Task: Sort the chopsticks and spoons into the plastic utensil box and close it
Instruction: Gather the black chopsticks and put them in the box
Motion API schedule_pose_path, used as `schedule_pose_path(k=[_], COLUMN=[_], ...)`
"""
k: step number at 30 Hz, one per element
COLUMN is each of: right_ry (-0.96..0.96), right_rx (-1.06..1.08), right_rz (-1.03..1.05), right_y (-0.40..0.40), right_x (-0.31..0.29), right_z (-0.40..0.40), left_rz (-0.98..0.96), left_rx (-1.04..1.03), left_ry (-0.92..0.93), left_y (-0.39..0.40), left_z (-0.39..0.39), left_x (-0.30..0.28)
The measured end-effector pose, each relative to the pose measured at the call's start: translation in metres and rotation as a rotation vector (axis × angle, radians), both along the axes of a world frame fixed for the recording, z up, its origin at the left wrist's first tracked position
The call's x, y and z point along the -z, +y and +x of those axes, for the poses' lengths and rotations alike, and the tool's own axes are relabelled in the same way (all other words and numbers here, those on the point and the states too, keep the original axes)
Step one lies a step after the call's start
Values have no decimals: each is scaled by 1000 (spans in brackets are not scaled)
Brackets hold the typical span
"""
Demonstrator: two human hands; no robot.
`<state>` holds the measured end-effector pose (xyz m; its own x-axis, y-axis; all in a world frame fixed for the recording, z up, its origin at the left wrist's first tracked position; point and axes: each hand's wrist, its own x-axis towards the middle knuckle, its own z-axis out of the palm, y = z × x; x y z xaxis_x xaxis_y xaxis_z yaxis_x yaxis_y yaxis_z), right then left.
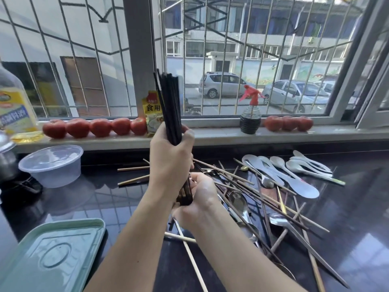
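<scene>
I hold a bundle of several black chopsticks [169, 102] upright above the dark counter. My left hand [170, 159] grips the bundle round its middle. Lower down, my right hand [199, 199] holds the bundle's bottom end. To the right lies a loose heap of wooden and dark chopsticks [242, 186] mixed with metal spoons [240, 204]. Several white plastic spoons [294, 175] lie in a row at the back right. A pale green plastic box part [52, 256], flat and rectangular, sits at the front left; I cannot tell whether it is the lid or the base.
A clear round plastic tub [51, 165] stands at the left. On the window sill are tomatoes [94, 127], an oil bottle [14, 110], a yellow packet [151, 110] and a red-topped spray bottle [250, 114]. A metal pot [6, 161] stands at the far left.
</scene>
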<state>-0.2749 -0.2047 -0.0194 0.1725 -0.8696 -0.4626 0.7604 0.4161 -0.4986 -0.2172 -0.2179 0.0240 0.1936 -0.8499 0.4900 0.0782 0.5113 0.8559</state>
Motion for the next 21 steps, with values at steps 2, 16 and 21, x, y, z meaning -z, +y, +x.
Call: schedule_pose_path(k=[2,16,21], right_ry=[-25,2118,2226], right_rx=[-23,-217,-687], right_rz=[-17,-196,14], right_y=[-1,-33,-25], right_x=[0,-6,-7], right_z=[0,-140,-162], left_rz=[-32,453,534], left_rx=[-28,131,189], left_ry=[101,122,90], left_y=[0,-13,-17], left_z=[1,-2,-1], left_x=[0,23,26])
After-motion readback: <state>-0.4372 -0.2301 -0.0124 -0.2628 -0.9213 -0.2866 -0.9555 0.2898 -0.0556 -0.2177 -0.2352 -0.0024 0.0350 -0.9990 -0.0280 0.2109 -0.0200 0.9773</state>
